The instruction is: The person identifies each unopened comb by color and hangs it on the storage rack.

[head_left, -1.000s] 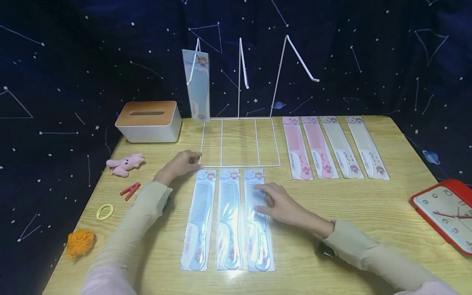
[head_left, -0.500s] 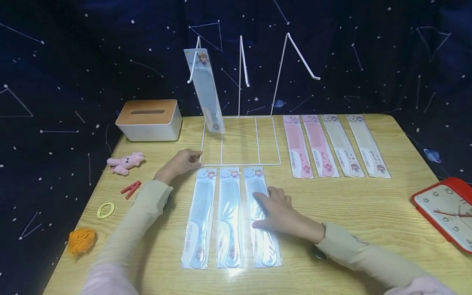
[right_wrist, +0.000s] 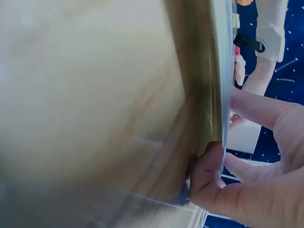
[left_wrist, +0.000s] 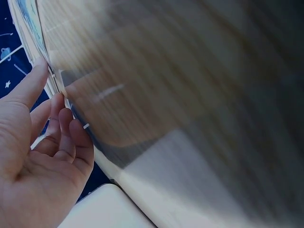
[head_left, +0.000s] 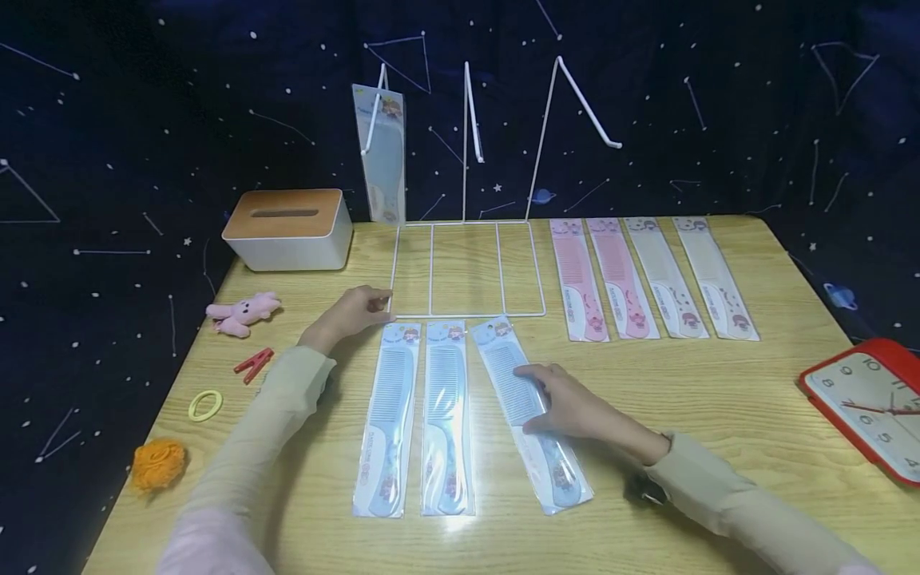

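With curled fingers and thumb, my right hand [head_left: 575, 406] grips the packaged blue comb [head_left: 506, 371] on the right of the front row. That comb lies tilted, its top end toward the left; the right wrist view shows the packet's edge [right_wrist: 225, 61] between finger and thumb. My left hand [head_left: 354, 310] holds the front left corner of the white wire rack [head_left: 474, 316] base between thumb and fingers. Two more packaged blue combs, a left one [head_left: 390, 415] and a middle one [head_left: 447, 415], lie straight beside it. Another packaged comb [head_left: 384, 164] hangs on the rack's left hook.
Packaged pink combs [head_left: 575, 275] and pale combs [head_left: 664, 275] lie at the back right. A red clock [head_left: 866, 407] stands at the right edge. Along the left are a tissue box [head_left: 287, 231], pink plush toy [head_left: 244, 313], red clothespin [head_left: 254, 365], yellow ring [head_left: 205, 406] and orange pompom [head_left: 159, 465].
The right comb has turned, its lower end swinging rightward, as my right hand took hold of it. The hanging comb swung right, then back. My left hand has stayed at the rack's corner.
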Available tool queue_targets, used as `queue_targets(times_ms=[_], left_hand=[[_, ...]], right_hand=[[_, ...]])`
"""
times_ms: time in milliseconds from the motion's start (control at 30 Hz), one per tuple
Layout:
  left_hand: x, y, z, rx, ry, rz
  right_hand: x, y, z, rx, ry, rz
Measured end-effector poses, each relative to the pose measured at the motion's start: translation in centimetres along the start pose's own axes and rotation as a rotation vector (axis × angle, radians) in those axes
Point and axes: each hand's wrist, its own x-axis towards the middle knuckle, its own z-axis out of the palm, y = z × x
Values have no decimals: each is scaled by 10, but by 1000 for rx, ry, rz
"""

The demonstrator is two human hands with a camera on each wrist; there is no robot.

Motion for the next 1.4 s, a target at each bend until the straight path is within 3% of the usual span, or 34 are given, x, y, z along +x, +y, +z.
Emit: queue_targets(times_ms=[233,367,600,767,1067,1400], left_hand=[[0,-1,-1,1,2,-6],[1,-1,0,2,9,4],[2,-1,1,7,-7,4],[0,0,0,4,-14,-7],[2,-4,3,-11,5,23],[3,-4,1,17,12,21]], right_hand=[[-6,0,-14,88,1,-54],[-6,-8,-29,98,58,-102],[2,-41,-61,169,245,-306],[18,-75,-80,208,322,-442],[52,-129,-92,194,292,-560],[71,-142,-88,160,278,-530]])
